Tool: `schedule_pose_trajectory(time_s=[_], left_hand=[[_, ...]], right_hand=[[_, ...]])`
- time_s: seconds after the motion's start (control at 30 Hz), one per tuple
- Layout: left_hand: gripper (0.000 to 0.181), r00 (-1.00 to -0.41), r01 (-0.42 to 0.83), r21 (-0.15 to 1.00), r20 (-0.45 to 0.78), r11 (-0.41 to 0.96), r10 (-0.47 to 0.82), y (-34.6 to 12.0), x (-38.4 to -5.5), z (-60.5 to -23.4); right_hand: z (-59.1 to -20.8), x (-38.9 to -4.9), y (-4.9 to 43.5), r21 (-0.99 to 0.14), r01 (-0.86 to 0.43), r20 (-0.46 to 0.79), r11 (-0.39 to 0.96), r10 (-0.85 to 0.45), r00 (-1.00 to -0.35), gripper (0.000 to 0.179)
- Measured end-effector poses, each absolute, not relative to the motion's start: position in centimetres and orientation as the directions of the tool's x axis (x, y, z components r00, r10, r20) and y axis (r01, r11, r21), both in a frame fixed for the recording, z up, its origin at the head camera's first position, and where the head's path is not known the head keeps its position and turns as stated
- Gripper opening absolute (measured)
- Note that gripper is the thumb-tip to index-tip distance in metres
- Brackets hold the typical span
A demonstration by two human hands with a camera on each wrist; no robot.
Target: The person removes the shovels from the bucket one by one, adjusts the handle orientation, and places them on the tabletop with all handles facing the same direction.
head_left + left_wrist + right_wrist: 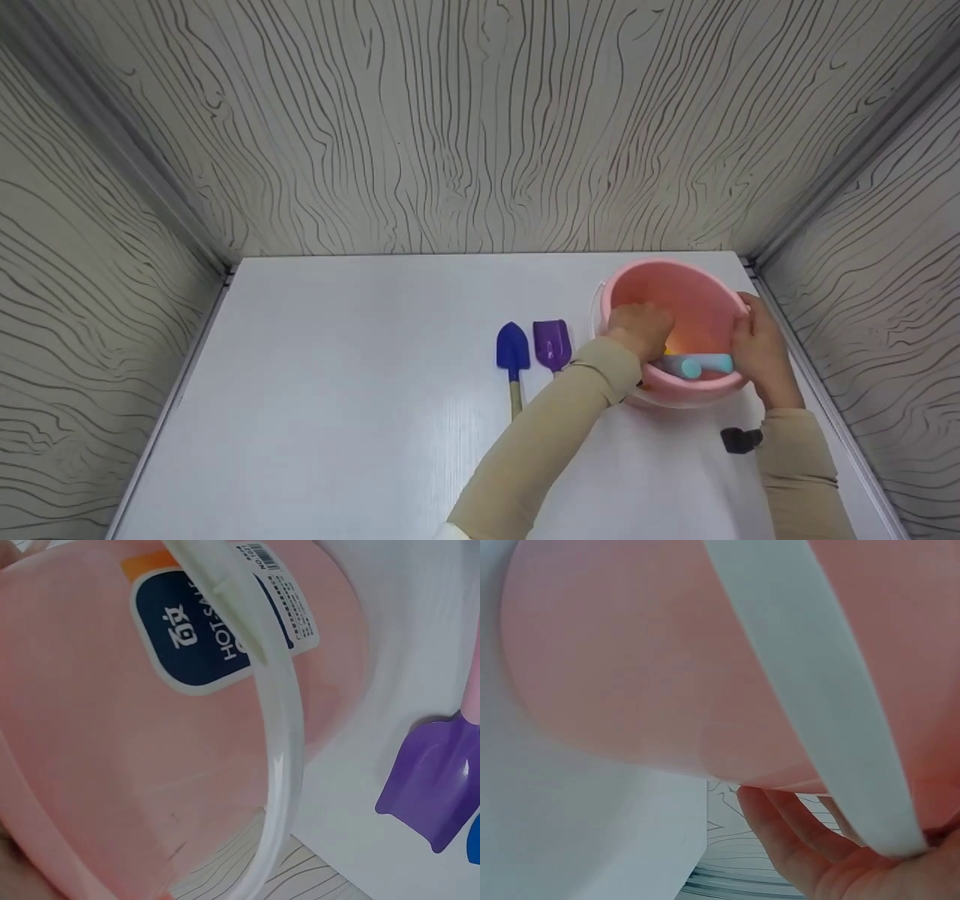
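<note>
A pink bucket (709,319) stands at the right of the white table, its mouth tilted toward the head camera. My left hand (641,328) reaches in over the bucket's left rim, and its fingers are hidden inside. With my right hand (761,349) I grip the rim on the right side. The right wrist view shows those fingers (780,836) against the outer wall, beside the white handle (810,682). Inside the bucket, near the front rim, lie light blue cylindrical ends (691,367) and a bit of something yellow (670,350).
Left of the bucket, a blue shovel (513,346) with a wooden handle and a purple shovel (552,343) lie on the table (315,390). My left sleeve covers part of them. Patterned panels (450,127) rise behind and at both sides.
</note>
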State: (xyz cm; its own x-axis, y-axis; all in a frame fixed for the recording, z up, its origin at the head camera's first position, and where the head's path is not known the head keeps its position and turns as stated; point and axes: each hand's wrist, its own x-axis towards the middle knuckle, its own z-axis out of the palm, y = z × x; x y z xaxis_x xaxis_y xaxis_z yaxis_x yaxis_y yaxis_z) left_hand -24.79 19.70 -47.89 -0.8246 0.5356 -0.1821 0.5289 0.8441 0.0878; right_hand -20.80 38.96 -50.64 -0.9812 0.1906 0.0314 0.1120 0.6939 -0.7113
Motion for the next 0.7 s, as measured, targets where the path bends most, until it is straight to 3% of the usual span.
schedule_pose_trajectory(time_s=[0.17,0.7], left_hand=[[0.018,-0.835,0.506,0.032,-0.232,0.862,0.499,20.4,-24.8,-48.4],[0.014,-0.835,0.479,0.024,-0.295,0.878,0.464,20.9,-24.7,-48.7]], right_hand=[[-50.7,-20.6,38.9,-0.723,0.119,0.024,0.681,0.197,-0.98,0.055],[-50.5,-20.4,38.7,-0.739,0.141,0.0,0.659,0.208,-0.978,0.054]])
